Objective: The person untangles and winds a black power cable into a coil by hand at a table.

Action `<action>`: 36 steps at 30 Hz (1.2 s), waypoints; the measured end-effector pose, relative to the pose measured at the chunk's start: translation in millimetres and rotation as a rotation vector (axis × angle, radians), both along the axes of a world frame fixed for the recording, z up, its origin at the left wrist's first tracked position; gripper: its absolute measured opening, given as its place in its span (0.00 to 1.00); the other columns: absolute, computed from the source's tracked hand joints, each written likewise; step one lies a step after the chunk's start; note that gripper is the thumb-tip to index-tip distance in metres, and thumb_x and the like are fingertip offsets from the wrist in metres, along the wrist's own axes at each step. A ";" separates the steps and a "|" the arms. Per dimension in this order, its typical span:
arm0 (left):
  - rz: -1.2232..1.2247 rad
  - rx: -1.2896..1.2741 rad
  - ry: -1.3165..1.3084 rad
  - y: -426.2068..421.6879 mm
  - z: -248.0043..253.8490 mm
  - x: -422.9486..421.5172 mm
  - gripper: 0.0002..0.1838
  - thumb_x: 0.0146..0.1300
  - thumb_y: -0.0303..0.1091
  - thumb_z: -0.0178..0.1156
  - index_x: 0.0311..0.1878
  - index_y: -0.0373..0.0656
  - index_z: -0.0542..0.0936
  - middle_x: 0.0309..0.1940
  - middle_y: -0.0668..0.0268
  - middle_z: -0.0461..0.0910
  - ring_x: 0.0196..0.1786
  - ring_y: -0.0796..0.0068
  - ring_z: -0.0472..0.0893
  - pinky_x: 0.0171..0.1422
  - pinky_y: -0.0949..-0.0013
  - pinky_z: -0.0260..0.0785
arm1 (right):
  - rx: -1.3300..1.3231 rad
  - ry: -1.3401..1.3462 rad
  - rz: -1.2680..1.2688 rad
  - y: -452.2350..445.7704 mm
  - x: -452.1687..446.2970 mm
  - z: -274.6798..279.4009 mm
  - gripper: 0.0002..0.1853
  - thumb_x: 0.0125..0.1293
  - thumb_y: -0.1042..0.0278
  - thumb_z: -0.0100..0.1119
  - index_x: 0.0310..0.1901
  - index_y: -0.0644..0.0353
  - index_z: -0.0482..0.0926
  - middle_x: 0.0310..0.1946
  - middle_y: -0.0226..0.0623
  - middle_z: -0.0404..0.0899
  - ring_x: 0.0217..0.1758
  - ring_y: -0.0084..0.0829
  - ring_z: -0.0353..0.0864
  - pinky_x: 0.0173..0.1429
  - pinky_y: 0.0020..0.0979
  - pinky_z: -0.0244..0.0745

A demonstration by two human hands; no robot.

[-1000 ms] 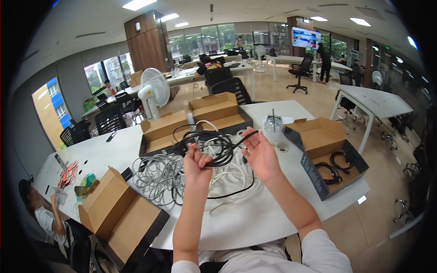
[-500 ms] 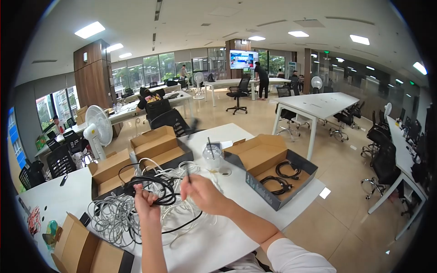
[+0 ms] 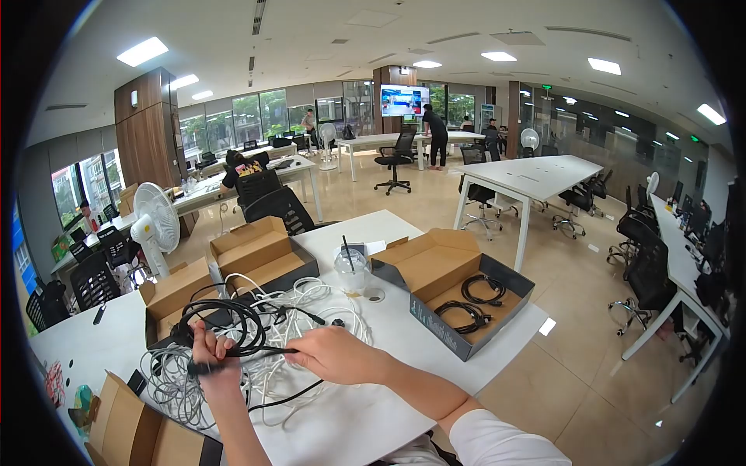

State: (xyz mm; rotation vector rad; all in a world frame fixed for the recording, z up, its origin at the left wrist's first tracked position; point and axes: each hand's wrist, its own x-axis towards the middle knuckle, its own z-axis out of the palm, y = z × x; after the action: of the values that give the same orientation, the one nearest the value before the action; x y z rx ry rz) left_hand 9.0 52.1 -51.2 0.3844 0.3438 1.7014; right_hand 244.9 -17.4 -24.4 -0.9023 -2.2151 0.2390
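Observation:
A looped black cable [image 3: 250, 326] is bunched in my left hand [image 3: 214, 351], whose fingers are closed round it. My right hand [image 3: 330, 353] pinches a stretch of the same black cable, to the right of the loops. Below and behind both hands lies a tangle of grey cables [image 3: 175, 388] and white cables [image 3: 342, 307] on the white table [image 3: 342, 419]. A blurred black cable end crosses my left wrist.
An open box [image 3: 497, 330] on the right holds coiled black cables [image 3: 466, 317]. Behind the tangle are two open boxes [image 3: 260, 252], [image 3: 183, 291]; another box [image 3: 128, 419] sits front left. A plastic cup [image 3: 351, 272] with a straw stands mid-table. People are farther back.
The view has swung to the right. My right hand has gone from spread fingers to a pinch on the cable, and the cable's loose end has moved over to my left wrist.

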 end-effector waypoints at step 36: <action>-0.425 0.257 0.599 -63.9 28.9 60.0 0.14 0.73 0.41 0.52 0.31 0.45 0.69 0.11 0.79 0.50 0.12 0.85 0.48 0.19 0.74 0.43 | -1.088 1.085 0.653 20.8 24.3 8.6 0.19 0.69 0.63 0.58 0.58 0.64 0.73 0.53 0.39 0.80 0.52 0.26 0.79 0.52 0.26 0.75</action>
State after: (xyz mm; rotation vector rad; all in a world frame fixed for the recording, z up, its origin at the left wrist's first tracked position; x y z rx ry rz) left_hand 69.1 -11.8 -22.3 1.0864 0.4392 1.1862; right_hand 269.2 3.4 -15.8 -0.2844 -1.1326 1.8473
